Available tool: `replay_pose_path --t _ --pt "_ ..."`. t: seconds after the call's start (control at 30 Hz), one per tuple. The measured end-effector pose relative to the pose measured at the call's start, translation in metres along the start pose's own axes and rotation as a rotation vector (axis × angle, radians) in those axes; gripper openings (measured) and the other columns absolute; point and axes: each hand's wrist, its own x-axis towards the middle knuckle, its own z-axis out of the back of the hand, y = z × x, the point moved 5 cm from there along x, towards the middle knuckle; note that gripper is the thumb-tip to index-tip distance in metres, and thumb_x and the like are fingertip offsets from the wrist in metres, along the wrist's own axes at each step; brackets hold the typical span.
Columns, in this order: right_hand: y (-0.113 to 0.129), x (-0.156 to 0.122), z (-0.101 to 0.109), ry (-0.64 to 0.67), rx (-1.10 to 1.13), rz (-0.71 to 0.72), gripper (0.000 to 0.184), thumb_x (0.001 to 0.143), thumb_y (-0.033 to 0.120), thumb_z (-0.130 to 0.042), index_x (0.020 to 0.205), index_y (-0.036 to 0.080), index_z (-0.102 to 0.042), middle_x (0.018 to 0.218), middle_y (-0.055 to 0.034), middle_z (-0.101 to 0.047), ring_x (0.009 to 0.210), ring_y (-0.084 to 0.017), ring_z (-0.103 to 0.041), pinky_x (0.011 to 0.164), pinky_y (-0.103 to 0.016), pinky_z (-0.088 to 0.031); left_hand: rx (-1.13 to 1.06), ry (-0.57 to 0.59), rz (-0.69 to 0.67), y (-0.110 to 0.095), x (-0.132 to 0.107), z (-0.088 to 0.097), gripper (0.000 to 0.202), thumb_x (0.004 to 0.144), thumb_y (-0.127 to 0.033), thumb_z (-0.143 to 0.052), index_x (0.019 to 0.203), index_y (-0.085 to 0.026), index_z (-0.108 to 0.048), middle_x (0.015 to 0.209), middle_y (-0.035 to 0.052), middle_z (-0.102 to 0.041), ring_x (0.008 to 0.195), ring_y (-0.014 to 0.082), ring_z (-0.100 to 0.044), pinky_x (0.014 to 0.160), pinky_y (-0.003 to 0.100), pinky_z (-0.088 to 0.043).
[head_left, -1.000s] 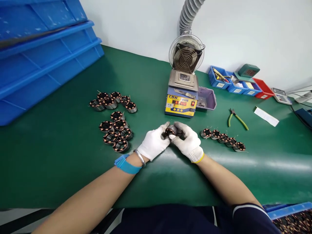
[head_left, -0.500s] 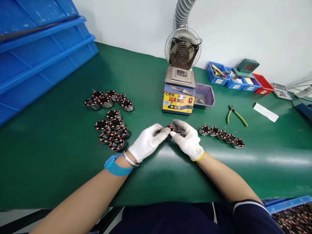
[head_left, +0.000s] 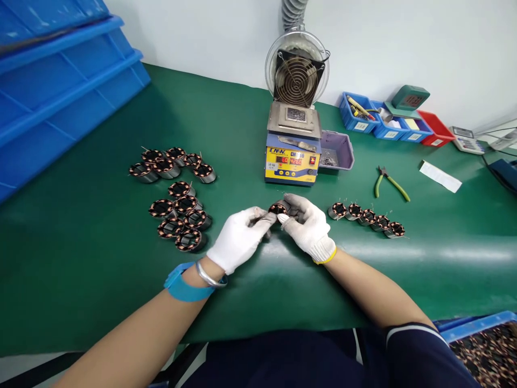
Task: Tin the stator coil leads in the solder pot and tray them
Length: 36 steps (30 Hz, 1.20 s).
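The green worktop [head_left: 100, 280] spreads out under my arms, with stacked blue crates [head_left: 56, 91] leaning at its far left. Straight ahead of me stands the solder pot [head_left: 293, 156] with its lit red digits, a round wire-guarded fan [head_left: 297, 67] rising behind it and a small grey tray [head_left: 337, 152] touching its right side. Further right along the wall sit small blue and red parts bins [head_left: 388, 121]. To my left lies a loose cluster of copper-wound stators [head_left: 177, 202], and to my right a short row of five more stators [head_left: 367, 217], with green-handled cutters [head_left: 390, 182] beyond them. Both my hands wear white gloves and meet just in front of the solder pot: my right hand [head_left: 309, 226] is wrapped around one stator [head_left: 278, 208], held just above the worktop, while my left hand [head_left: 240, 240], a blue wrist strap [head_left: 181, 285] behind it, pinches at that stator's near edge with its fingertips.
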Motion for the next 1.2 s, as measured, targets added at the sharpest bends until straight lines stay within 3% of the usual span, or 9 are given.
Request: replay_pose_path --t 0.17,0.27,0.33,0.53,0.63,0.73,0.87,1.0,1.2 --pt "-0.009 0.002 0.001 -0.045 0.033 0.019 0.047 0.073 0.031 -0.073 0.117 0.019 -0.060 0.102 -0.0052 -0.072 0.092 -0.020 -0.070 0.086 -0.035 -0.058 -0.443 0.097 -0.145 -0.021 -0.015 0.014 0.026 0.078 -0.041 -0.067 0.072 -0.016 -0.063 0.054 -0.0004 -0.056 0.043 0.0097 -0.045 0.042 0.024 -0.034" --pt "-0.012 0.004 0.000 -0.047 0.089 0.020 0.048 0.074 0.031 -0.072 0.118 0.019 -0.058 0.104 -0.0054 -0.072 0.093 -0.019 -0.069 0.085 -0.034 -0.059 -0.662 -0.145 -0.184 -0.013 -0.008 0.033 0.033 0.076 -0.048 -0.067 0.070 -0.017 -0.062 0.061 0.0007 -0.058 0.046 0.0107 -0.049 0.040 0.023 -0.033" --pt "-0.012 0.003 0.000 -0.053 0.100 0.026 0.048 0.074 0.031 -0.072 0.118 0.019 -0.058 0.104 -0.0054 -0.071 0.093 -0.019 -0.069 0.085 -0.034 -0.059 -0.593 -0.233 -0.174 -0.002 -0.002 0.033 0.040 0.077 -0.056 -0.063 0.076 -0.016 -0.063 0.068 0.0031 -0.061 0.051 0.0116 -0.052 0.041 0.022 -0.035" --pt "0.008 0.011 0.011 -0.061 -0.009 0.048 0.048 0.073 0.034 -0.071 0.117 0.019 -0.060 0.104 -0.0060 -0.071 0.093 -0.021 -0.069 0.083 -0.034 -0.059 -0.214 -0.015 -0.220 0.018 0.001 0.002 0.045 0.085 -0.057 -0.052 0.097 -0.014 -0.060 0.074 0.0029 -0.061 0.057 0.0100 -0.050 0.052 0.023 -0.040" --pt "0.046 0.045 0.035 -0.114 -0.252 0.205 0.044 0.074 0.033 -0.068 0.115 0.018 -0.061 0.103 -0.0061 -0.071 0.096 -0.021 -0.068 0.089 -0.035 -0.056 -0.187 0.050 -0.186 0.018 0.004 -0.007 0.044 0.082 -0.055 -0.056 0.096 -0.013 -0.058 0.077 0.0033 -0.061 0.061 0.0116 -0.052 0.056 0.025 -0.043" --pt "0.097 0.102 0.058 -0.169 -0.694 0.384 0.042 0.075 0.030 -0.065 0.116 0.018 -0.062 0.107 -0.0060 -0.068 0.101 -0.023 -0.064 0.095 -0.040 -0.050 -0.152 0.076 -0.101 0.019 0.010 -0.012 0.045 0.076 -0.054 -0.062 0.093 -0.013 -0.057 0.082 0.0061 -0.063 0.068 0.0145 -0.056 0.062 0.028 -0.046" --pt "0.144 0.184 0.066 -0.145 -1.237 0.412 0.046 0.080 0.033 -0.060 0.124 0.019 -0.057 0.114 -0.0083 -0.063 0.108 -0.027 -0.059 0.096 -0.048 -0.045 -0.094 0.092 -0.038 0.024 0.016 -0.014 0.045 0.074 -0.052 -0.063 0.097 -0.013 -0.058 0.090 0.0085 -0.066 0.079 0.0185 -0.061 0.073 0.033 -0.049" --pt "0.151 0.235 0.048 -0.035 -1.572 0.371 0.042 0.085 0.031 -0.056 0.123 0.015 -0.055 0.115 -0.0116 -0.060 0.108 -0.029 -0.059 0.092 -0.047 -0.045 0.035 0.082 -0.067 0.024 0.015 -0.012 0.042 0.077 -0.052 -0.061 0.098 -0.015 -0.060 0.093 0.0085 -0.068 0.083 0.0195 -0.063 0.079 0.034 -0.050" --pt "0.137 0.253 0.023 0.076 -1.753 0.365 0.041 0.077 0.027 -0.067 0.116 0.017 -0.060 0.113 -0.0154 -0.061 0.100 -0.035 -0.062 0.081 -0.049 -0.052 0.241 0.101 -0.122 0.019 0.013 -0.014 0.040 0.081 -0.049 -0.057 0.103 -0.016 -0.063 0.093 0.0066 -0.070 0.084 0.0193 -0.065 0.078 0.033 -0.052"
